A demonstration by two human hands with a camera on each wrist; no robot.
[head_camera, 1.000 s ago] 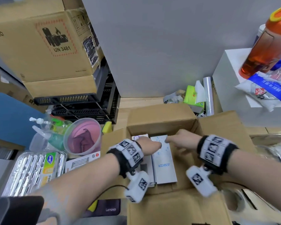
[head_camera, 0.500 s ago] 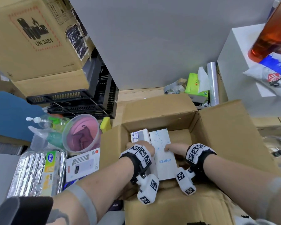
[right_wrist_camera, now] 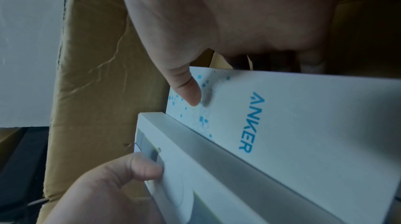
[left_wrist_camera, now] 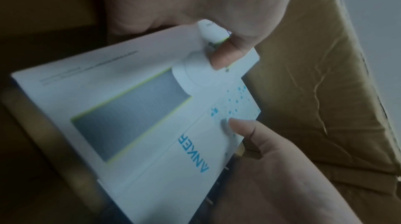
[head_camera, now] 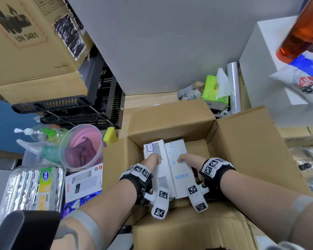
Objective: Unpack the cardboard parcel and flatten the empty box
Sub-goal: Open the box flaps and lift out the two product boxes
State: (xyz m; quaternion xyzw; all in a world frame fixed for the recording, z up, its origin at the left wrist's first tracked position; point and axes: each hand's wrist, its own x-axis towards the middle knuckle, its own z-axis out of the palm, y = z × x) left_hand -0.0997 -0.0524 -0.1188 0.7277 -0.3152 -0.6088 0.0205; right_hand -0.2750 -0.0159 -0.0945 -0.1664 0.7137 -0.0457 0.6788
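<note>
Inside the open cardboard parcel (head_camera: 246,150), your hands are gripping two white boxes side by side: your right hand (head_camera: 189,159) is clamping the box printed "ANKER" (head_camera: 179,170), your left hand (head_camera: 151,160) the grey-panelled box (head_camera: 156,150). Behind, a carton (head_camera: 29,44) is reading "UN 3481".
</note>
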